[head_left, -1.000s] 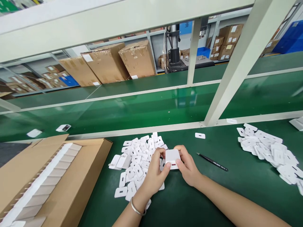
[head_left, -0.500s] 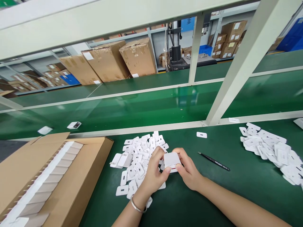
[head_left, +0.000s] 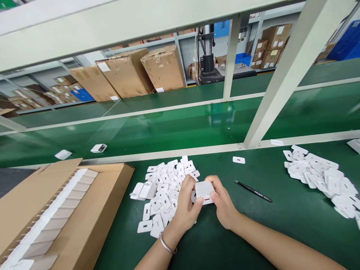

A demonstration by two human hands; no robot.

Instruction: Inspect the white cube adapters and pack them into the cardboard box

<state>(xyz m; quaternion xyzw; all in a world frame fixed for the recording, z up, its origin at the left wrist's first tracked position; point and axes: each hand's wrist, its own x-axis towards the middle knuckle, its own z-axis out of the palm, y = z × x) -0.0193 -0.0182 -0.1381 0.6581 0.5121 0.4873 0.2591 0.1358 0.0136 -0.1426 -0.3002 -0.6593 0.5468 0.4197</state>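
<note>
Between both hands is a small white box-shaped charger housing (head_left: 204, 188), with a slot showing red on the side facing me. My left hand (head_left: 186, 202) grips its left side, thumb on the near left corner. On the right side my right hand (head_left: 223, 200) is closed, its thumb at the near right corner. Beside and partly behind my left hand lies a heap of white slotted plates (head_left: 163, 183). Two white housings (head_left: 148, 190) rest at the heap's left edge. Black tweezers (head_left: 253, 191) lie right of my right hand.
An open cardboard box (head_left: 105, 210) with white dividers stands at left. More white plates (head_left: 320, 172) are piled at right, and a single plate (head_left: 239, 160) lies near the frame post (head_left: 281, 90). Beyond the rail, white pieces (head_left: 98, 148) sit on a green conveyor belt (head_left: 168, 129).
The white pieces on the conveyor have shifted to the right. Both hands keep hold of the charger housing, nearly in place; the left wrist has moved slightly right.
</note>
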